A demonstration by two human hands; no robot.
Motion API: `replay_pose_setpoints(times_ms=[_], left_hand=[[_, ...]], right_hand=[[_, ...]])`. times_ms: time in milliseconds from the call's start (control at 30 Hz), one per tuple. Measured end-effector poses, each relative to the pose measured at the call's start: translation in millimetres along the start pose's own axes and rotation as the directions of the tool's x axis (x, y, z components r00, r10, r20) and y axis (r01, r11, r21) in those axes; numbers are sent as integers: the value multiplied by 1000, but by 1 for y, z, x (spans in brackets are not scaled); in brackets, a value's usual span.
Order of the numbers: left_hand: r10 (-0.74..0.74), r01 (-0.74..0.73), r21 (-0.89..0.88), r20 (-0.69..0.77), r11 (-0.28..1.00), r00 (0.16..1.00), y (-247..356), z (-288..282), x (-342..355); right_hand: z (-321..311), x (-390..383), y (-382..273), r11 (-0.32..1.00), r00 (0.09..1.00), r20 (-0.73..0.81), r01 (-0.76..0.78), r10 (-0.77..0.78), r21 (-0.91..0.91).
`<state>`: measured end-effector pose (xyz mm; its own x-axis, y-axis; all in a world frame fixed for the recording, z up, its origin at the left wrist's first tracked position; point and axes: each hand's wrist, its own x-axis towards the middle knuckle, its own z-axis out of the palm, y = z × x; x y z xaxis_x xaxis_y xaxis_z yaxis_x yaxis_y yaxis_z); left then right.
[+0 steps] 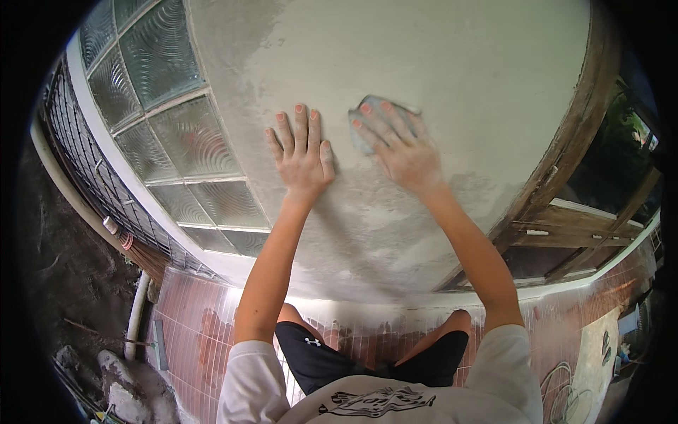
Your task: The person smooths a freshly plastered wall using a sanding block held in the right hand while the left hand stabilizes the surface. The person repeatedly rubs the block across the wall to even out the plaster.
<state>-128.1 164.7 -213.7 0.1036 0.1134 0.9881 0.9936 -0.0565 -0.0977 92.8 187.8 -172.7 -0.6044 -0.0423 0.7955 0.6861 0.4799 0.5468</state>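
Observation:
My left hand (301, 155) lies flat on the pale plastered wall (494, 78), fingers spread, beside the glass-block window (180, 138). To its right, my right hand (404, 148), slightly blurred, presses a grey-blue sheet or pad (361, 141) against the wall; the fingers lie over it, hiding much of it. The plaster around and below both hands has darker, patchy areas and a dusty look.
A wooden framed glass door (537, 230) is at right. A broom (145, 251), metal grille (78, 127), pale pipe (131, 321) and rocks (116, 374) are at left. Below are reddish tiles (187, 332); a coiled hose (558, 385) lies lower right.

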Motion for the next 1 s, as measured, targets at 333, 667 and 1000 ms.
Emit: replay_pose_setpoints(times_ms=[333, 667, 1000], left_hand=[[25, -24, -55, 19, 998, 1000, -6, 3, -21], [302, -299, -50, 95, 953, 948, -12, -6, -29], [587, -562, -171, 199, 809, 785, -30, -10, -48]], right_hand=[[-1, 85, 13, 994, 990, -96, -99, 103, 40], [6, 154, 8, 971, 973, -51, 227, -223, 75], [45, 161, -67, 861, 856, 90, 504, -509, 72]])
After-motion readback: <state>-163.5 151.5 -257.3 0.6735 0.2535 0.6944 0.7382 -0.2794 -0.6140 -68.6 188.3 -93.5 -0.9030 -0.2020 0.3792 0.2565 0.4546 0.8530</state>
